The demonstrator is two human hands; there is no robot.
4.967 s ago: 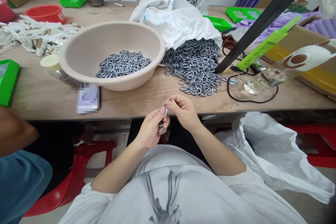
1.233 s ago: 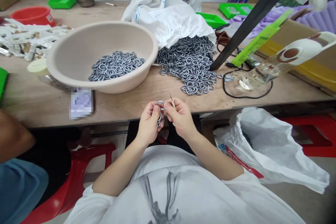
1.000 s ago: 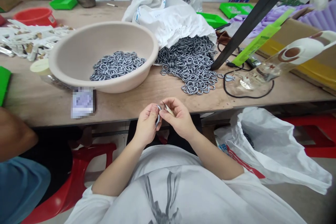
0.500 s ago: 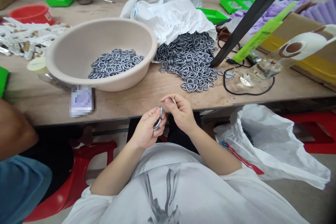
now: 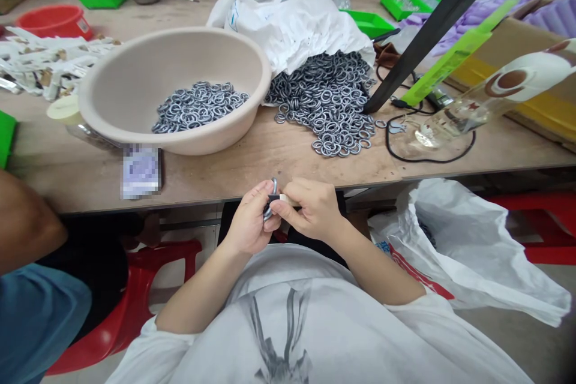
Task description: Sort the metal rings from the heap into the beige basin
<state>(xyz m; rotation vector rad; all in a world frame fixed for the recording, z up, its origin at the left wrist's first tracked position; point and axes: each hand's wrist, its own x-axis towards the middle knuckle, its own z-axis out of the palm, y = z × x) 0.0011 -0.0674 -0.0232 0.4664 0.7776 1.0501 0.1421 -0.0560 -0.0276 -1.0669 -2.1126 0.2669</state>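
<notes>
A grey ring is pinched upright between the thumb and fingers of my left hand, just in front of the table edge. My right hand is closed on a small knife with a pale handle and a short dark blade. The blade lies across the ring, though fingers partly hide where they meet. Beyond my hands, many similar rings spill from a white sack. More grey rings lie inside a large beige basin.
A dark slanted post rises from the table right of the pile. Beside it are a looped black cable and a clear bottle. An open white bag is low on the right. Another person's arm is at left.
My right hand has moved left to meet my left hand, turning the knife so its blade now crosses the ring. My left hand still holds the ring in nearly the same place.
</notes>
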